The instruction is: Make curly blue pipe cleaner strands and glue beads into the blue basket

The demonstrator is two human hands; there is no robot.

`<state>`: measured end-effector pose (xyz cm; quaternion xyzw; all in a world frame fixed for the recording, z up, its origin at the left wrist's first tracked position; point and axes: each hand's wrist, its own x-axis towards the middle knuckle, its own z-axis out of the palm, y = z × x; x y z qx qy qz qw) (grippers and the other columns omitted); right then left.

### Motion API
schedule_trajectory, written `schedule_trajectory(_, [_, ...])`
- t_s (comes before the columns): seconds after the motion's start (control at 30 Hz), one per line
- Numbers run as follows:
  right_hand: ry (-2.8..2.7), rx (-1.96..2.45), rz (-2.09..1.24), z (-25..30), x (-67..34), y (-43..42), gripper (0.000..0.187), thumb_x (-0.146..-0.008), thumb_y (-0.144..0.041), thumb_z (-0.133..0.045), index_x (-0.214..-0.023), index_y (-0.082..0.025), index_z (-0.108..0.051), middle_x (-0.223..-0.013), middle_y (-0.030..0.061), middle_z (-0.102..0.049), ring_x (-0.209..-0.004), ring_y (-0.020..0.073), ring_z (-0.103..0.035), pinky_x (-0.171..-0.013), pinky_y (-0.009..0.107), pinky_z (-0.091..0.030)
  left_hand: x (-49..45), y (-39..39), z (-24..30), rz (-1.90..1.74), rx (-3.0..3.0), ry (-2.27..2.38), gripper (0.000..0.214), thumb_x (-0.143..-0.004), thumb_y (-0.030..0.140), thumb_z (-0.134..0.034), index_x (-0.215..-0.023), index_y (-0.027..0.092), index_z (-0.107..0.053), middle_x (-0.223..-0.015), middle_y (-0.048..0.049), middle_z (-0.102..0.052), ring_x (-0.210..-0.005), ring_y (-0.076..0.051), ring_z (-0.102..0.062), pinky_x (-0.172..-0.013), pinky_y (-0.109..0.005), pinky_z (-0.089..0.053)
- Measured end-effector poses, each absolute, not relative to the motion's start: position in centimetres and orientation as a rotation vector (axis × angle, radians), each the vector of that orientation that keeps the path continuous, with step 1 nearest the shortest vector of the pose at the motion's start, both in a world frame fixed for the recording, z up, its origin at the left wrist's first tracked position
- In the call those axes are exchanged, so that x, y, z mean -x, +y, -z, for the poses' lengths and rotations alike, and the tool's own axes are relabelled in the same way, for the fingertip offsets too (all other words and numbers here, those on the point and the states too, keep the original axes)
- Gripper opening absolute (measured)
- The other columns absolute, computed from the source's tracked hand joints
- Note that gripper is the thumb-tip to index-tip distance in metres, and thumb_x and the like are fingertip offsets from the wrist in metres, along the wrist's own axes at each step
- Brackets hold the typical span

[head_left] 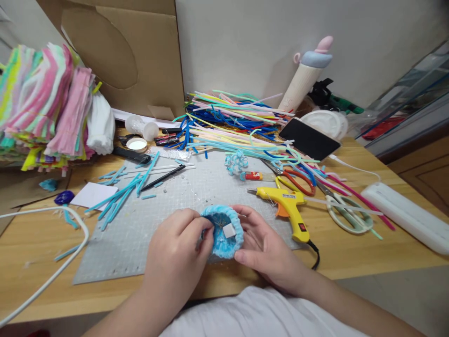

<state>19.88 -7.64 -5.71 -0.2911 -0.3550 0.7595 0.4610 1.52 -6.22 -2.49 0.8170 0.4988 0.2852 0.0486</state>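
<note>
A round, fuzzy light-blue pipe-cleaner piece [220, 245] is held between both hands just above the grey cutting mat [115, 243]. A small white square tab [229, 230] sits on its face. My left hand [173, 250] grips its left edge with fingers curled over the rim. My right hand [261, 243] cups it from the right and below, thumb along the lower edge and fingers behind it.
A yellow glue gun [289, 206] lies right of my hands, with orange-handled scissors [298, 180] and pale green scissors [347, 215] beyond. A pile of coloured pipe cleaners [231, 121], a black phone [308, 138] and cut blue pieces [119, 196] lie on the wooden table [351, 252].
</note>
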Motion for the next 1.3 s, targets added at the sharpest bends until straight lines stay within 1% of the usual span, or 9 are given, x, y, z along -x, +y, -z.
schedule_trajectory(0.13, [-0.854, 0.712, -1.864, 5.95, -19.78, -7.66, 0.063, -0.071, -0.021, -0.079, -0.123, -0.034, -0.048, -0.119, 0.0033, -0.052, -0.105, 0.0185, -0.056, -0.095, 0.039, -0.043, -1.6, -6.18, 2.5, -0.853, -2.495, 1.527, 0.01, -0.083, 0.014, -0.057, -0.076, 0.017, -0.063, -0.073, -0.0036, -0.062, -0.069, -0.019, -0.057, -0.062, -0.033, -0.045])
schedule_trajectory(0.4, [-0.835, 0.703, -1.866, 5.97, -19.7, -7.68, 0.064, -0.071, -0.02, -0.079, -0.124, -0.034, -0.047, -0.12, 0.0036, -0.05, -0.107, 0.019, -0.055, -0.094, 0.038, -0.043, -1.58, -6.26, 2.53, -0.844, -2.481, 1.553, 0.011, -0.083, 0.014, -0.057, -0.074, 0.017, -0.064, -0.07, -0.0039, -0.06, -0.067, -0.02, -0.057, -0.061, -0.033, -0.044])
schedule_trajectory(0.7, [-0.844, 0.721, -1.851, 6.08, -19.63, -7.78, 0.063, -0.07, -0.021, -0.079, -0.123, -0.034, -0.048, -0.119, 0.0032, -0.051, -0.107, 0.0201, -0.055, -0.094, 0.039, -0.043, -1.61, -6.16, 2.56, -0.848, -2.489, 1.574, 0.011, -0.082, 0.014, -0.057, -0.074, 0.017, -0.064, -0.07, -0.0039, -0.06, -0.066, -0.02, -0.057, -0.061, -0.033, -0.044])
schedule_trajectory(0.97, [-0.838, 0.711, -1.874, 5.89, -19.75, -7.64, 0.061, -0.071, -0.02, -0.079, -0.122, -0.033, -0.049, -0.117, 0.003, -0.052, -0.104, 0.0186, -0.056, -0.089, 0.035, -0.045, -1.65, -6.15, 2.59, -0.804, -2.483, 1.577, 0.012, -0.083, 0.016, -0.057, -0.074, 0.017, -0.064, -0.071, -0.004, -0.061, -0.067, -0.02, -0.057, -0.061, -0.033, -0.044])
schedule_trajectory(1.3, [-0.836, 0.705, -1.885, 5.9, -19.76, -7.62, 0.061, -0.072, -0.021, -0.079, -0.123, -0.032, -0.048, -0.117, 0.0031, -0.054, -0.105, 0.018, -0.055, -0.09, 0.034, -0.043, -1.58, -6.1, 2.61, -0.758, -2.487, 1.582, 0.013, -0.083, 0.016, -0.057, -0.073, 0.017, -0.065, -0.071, -0.0038, -0.061, -0.067, -0.02, -0.058, -0.06, -0.034, -0.043])
